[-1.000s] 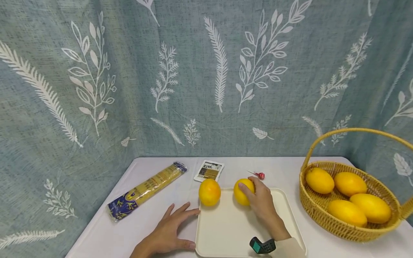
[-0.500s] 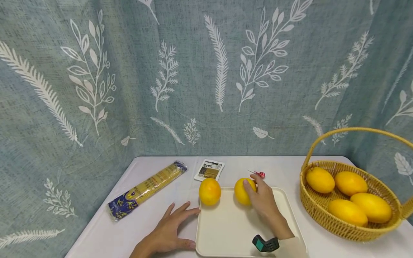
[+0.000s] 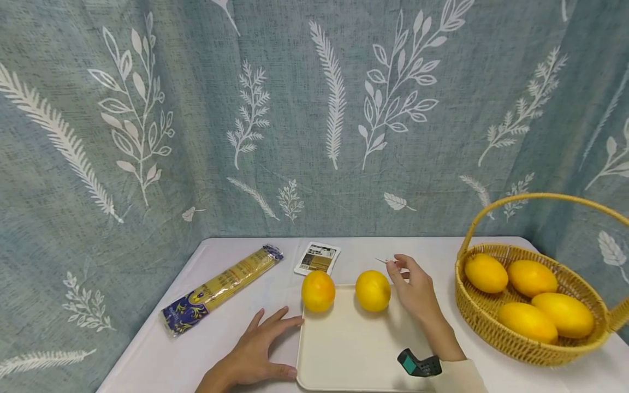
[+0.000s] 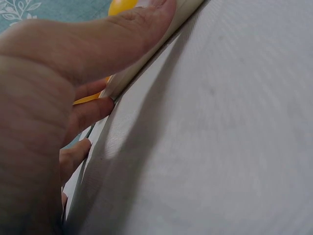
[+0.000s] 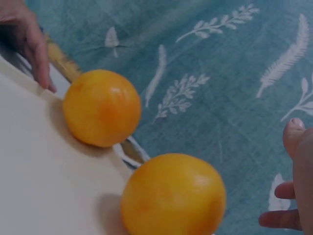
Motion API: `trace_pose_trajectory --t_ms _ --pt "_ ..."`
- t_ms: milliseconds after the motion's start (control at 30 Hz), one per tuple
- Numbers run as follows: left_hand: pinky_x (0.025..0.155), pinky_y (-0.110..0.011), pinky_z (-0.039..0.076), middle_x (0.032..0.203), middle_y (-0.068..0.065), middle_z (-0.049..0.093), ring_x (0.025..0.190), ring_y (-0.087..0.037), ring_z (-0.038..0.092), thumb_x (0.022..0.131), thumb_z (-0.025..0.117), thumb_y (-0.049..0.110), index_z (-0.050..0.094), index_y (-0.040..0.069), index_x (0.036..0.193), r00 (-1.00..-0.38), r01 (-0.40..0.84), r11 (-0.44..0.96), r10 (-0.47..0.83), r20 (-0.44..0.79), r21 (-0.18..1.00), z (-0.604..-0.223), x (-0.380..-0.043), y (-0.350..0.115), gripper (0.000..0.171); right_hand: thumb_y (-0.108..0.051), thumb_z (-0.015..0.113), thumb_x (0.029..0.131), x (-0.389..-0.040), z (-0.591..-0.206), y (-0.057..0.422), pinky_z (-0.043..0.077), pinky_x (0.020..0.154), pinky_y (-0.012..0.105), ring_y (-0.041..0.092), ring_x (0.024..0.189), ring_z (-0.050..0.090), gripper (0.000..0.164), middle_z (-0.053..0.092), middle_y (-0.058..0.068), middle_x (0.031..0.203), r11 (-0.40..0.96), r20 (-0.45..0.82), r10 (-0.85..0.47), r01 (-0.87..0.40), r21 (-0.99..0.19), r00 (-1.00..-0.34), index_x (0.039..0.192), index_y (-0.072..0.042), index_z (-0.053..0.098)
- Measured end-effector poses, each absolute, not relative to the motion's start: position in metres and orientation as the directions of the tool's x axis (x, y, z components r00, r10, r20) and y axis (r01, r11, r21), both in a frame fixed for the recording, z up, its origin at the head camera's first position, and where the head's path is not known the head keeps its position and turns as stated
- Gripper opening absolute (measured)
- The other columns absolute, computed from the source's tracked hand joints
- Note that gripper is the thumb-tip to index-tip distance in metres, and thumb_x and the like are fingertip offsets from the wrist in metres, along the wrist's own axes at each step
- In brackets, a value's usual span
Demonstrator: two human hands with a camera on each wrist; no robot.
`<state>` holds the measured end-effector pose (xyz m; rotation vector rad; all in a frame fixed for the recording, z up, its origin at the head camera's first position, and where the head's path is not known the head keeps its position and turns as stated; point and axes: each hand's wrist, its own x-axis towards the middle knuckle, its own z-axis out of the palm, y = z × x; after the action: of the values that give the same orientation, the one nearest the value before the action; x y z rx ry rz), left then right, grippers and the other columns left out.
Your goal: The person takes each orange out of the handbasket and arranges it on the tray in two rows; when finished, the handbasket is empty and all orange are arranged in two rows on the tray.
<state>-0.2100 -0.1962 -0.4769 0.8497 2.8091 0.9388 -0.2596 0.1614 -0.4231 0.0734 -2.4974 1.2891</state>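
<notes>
Two round oranges sit along the far side of a cream tray (image 3: 354, 355): the left orange (image 3: 318, 291) at its far left corner, the right orange (image 3: 373, 291) nearer the middle. My left hand (image 3: 255, 349) is spread beside the tray, its thumb and fingertips touching the left rim; the left wrist view shows them on the edge. My right hand (image 3: 415, 286) is just right of the right orange, apart from it. In the right wrist view the thumb and fingers (image 5: 279, 219) stand apart with nothing between them. Beyond the fingertips, a thin white stick (image 3: 380, 260) shows; its red end is mostly hidden.
A wicker basket (image 3: 464, 305) with several yellow mangoes stands at the right, its tall handle arching over it. A long pack of noodles (image 3: 221, 289) lies at the left. Behind the tray is a flat white packet (image 3: 318, 258). A leaf-patterned curtain (image 3: 295, 109) hangs behind the table.
My right hand has let go of the right orange and moved right, away from it. That orange stays on the tray. My left hand keeps its place at the rim.
</notes>
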Motion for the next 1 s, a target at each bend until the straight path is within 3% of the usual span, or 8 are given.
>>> trace_pose_trajectory --t_ms 200,367,667,733,833,1000 --pt "0.122 -0.069 0.001 0.155 -0.009 0.048 0.149 -0.042 0.032 0.065 0.084 0.065 0.052 0.031 0.147 -0.845 0.485 0.658 0.522 0.114 0.576 -0.476 -0.21 -0.196 0.094 -0.043 0.049 0.106 -0.253 -0.406 0.174 0.053 0.097 0.054 0.037 0.114 0.061 0.052 0.062 0.021 0.134 0.598 0.312 0.109 -0.189 -0.779 -0.944 0.139 -0.003 0.054" --pt "0.122 -0.069 0.001 0.156 -0.009 0.048 0.149 -0.042 0.032 0.064 0.084 0.066 0.051 0.032 0.146 -0.848 0.478 0.662 0.519 0.107 0.577 -0.476 -0.21 -0.196 0.095 -0.043 0.052 0.105 -0.248 -0.394 0.189 0.052 0.097 0.054 0.037 0.113 0.061 0.049 0.066 0.02 0.128 0.603 0.365 0.146 -0.21 -0.77 -0.919 0.131 -0.002 0.061" --pt "0.122 -0.069 0.001 0.156 -0.009 0.047 0.149 -0.042 0.032 0.065 0.084 0.065 0.052 0.032 0.146 -0.85 0.475 0.666 0.517 0.104 0.575 -0.477 -0.21 -0.196 0.094 -0.035 0.056 0.104 -0.238 -0.381 0.231 0.046 0.088 0.037 0.03 0.105 0.06 0.041 0.07 0.021 0.112 0.581 0.4 0.403 -0.107 -0.806 -0.823 0.118 0.0 0.07" --pt "0.122 -0.069 0.001 0.156 -0.009 0.047 0.149 -0.042 0.032 0.065 0.084 0.066 0.052 0.032 0.147 -0.85 0.476 0.667 0.517 0.104 0.574 -0.477 -0.21 -0.196 0.094 -0.033 0.057 0.103 -0.239 -0.382 0.242 0.047 0.091 0.04 0.032 0.107 0.06 0.038 0.069 0.021 0.113 0.586 0.399 0.448 -0.074 -0.807 -0.8 0.116 0.0 0.071" --pt "0.122 -0.068 0.0 0.156 -0.009 0.047 0.149 -0.041 0.031 0.065 0.083 0.067 0.051 0.032 0.147 -0.853 0.467 0.671 0.514 0.092 0.577 -0.476 -0.21 -0.196 0.095 -0.027 0.059 0.101 -0.24 -0.384 0.259 0.044 0.104 0.053 0.039 0.119 0.056 0.034 0.066 0.023 0.121 0.593 0.38 0.472 -0.032 -0.805 -0.795 0.117 0.001 0.069" --pt "0.123 -0.068 0.0 0.157 -0.008 0.046 0.15 -0.04 0.03 0.064 0.083 0.068 0.051 0.034 0.147 -0.859 0.45 0.678 0.506 0.075 0.581 -0.476 -0.21 -0.195 0.095 -0.023 0.057 0.101 -0.241 -0.386 0.282 0.031 0.113 0.067 0.051 0.136 0.041 0.043 0.053 0.03 0.141 0.611 0.273 0.43 0.056 -0.789 -0.86 0.136 0.003 0.057"
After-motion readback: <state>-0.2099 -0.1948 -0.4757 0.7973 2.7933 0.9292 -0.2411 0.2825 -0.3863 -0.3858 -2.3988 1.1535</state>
